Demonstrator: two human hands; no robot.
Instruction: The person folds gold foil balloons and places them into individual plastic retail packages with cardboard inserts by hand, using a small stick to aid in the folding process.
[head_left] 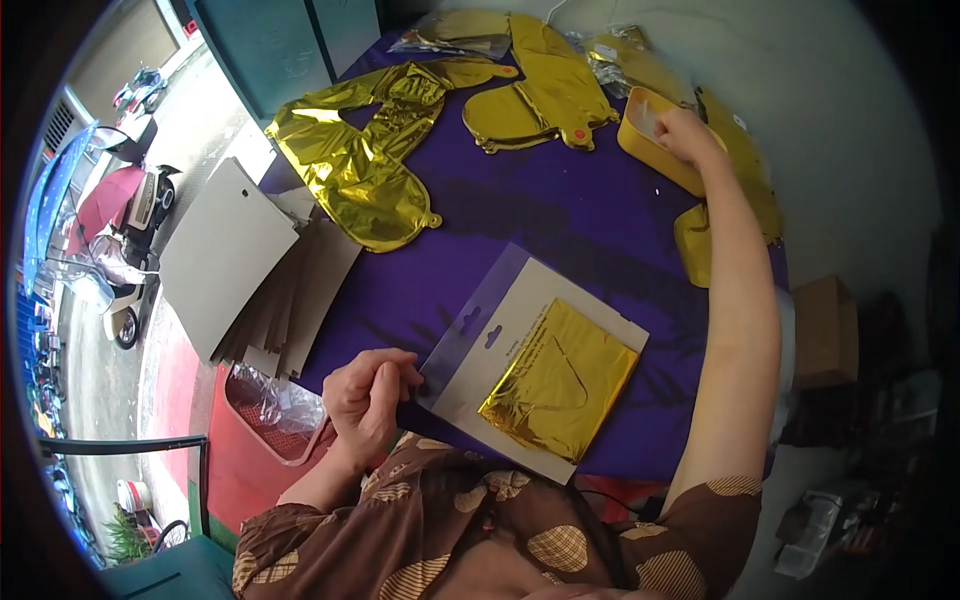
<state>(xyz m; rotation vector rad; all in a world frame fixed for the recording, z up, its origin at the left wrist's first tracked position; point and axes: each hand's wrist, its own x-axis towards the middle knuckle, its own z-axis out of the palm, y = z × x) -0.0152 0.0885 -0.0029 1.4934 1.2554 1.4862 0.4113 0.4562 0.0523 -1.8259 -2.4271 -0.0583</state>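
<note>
My left hand [368, 398] is closed near the table's front edge, beside the lower left corner of a clear plastic sleeve; what its fingers hold, if anything, is hidden. In front of me, a folded gold foil piece [562, 380] lies on a grey card [470, 390] with hanger holes. At the upper right, my right hand [683, 136] reaches into a yellow box [640, 140], its fingers closed over something too small to make out. Whitish contents show inside the box.
Gold foil balloons [375, 140] [545, 90] lie across the back of the purple table [500, 200]. Grey cards [235, 260] are stacked at its left edge. Below them stands a red basket [270, 430] with clear plastic. A cardboard box [825, 330] is at the right.
</note>
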